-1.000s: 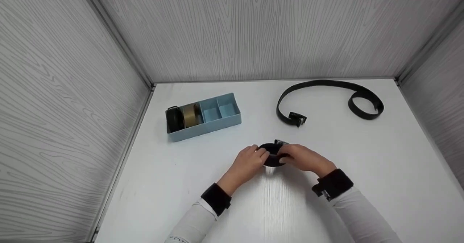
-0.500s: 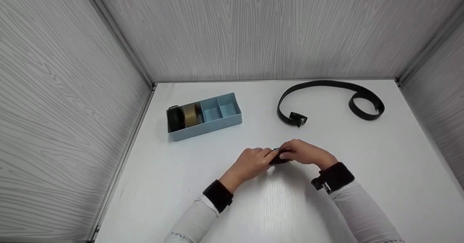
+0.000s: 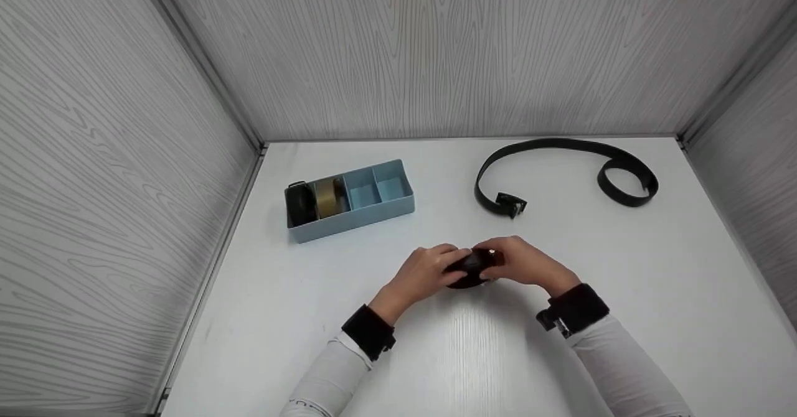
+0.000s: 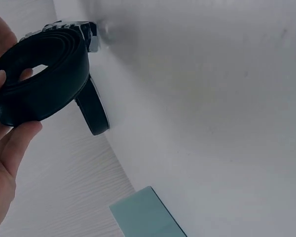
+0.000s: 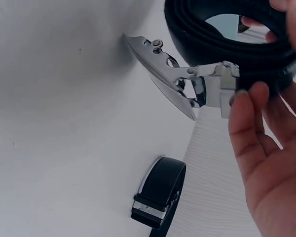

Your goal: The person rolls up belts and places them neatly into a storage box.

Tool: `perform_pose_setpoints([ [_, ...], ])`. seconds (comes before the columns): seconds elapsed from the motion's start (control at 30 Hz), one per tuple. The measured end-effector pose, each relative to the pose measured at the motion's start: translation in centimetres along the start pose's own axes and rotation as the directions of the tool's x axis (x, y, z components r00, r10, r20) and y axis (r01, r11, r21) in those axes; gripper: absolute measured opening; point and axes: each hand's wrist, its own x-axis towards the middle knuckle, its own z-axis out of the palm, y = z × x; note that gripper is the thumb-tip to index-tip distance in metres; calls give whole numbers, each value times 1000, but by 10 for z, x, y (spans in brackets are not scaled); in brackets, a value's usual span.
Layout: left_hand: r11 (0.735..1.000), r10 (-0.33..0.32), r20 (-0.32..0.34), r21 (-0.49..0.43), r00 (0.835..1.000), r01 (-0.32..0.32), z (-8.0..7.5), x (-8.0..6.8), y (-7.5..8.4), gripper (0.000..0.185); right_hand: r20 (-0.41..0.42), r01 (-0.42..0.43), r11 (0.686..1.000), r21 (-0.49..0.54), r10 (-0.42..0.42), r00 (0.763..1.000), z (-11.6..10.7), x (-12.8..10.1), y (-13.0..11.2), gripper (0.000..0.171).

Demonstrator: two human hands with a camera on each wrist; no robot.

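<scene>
- In the head view, fingers hid much of the coiled belt (image 3: pixel 466 274), held between the two hands in front of the person; whether it touched the table (image 3: pixel 299 317) could not be told.
- Its silver buckle (image 5: pixel 175 76) was hard to make out from above but plain in the right wrist view, sticking out from the coil.
- The left hand (image 3: pixel 428 272) pinched one side of the coil between thumb and fingers; the wrist view cut part of that hand off.
- The right hand (image 3: pixel 520 262) pinched the other side, fingertips beside the buckle.
- A second black belt (image 3: pixel 554 143) lay loosely curved beyond the right hand, its buckle end nearest the hands.
- A blue box (image 3: pixel 355 219) stood farther left, well apart from the hands; its walls partly hid a black roll (image 3: pixel 301 204) and a tan roll (image 3: pixel 325 198) in the two left compartments.
</scene>
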Motion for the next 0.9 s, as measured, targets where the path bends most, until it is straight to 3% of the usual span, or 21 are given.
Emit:
perform_pose_setpoints([
  [0.17,993,-55,53,-105,997,60,-7,2,-1,38,3,15,997,-82,-15,1000,0,2,-6,25],
  [0.33,994,-77,174,-62,982,89,-17,6,5,39,69,54,990,-131,-45,997,0,3,-15,21],
  [0.47,991,-84,228,-83,970,105,-24,9,10,34,131,68,990,-122,-51,990,-1,4,-24,16],
  [0.67,978,-77,212,-173,974,115,-30,9,11,32,118,80,991,-107,-68,991,-2,5,-26,26],
  [0.8,986,-35,162,-157,986,61,-30,5,8,31,61,83,989,-123,-75,995,-4,3,-24,40],
  [0.9,989,-39,106,-137,994,53,-30,2,6,31,-18,73,986,-150,-77,997,-8,-1,-23,49],
])
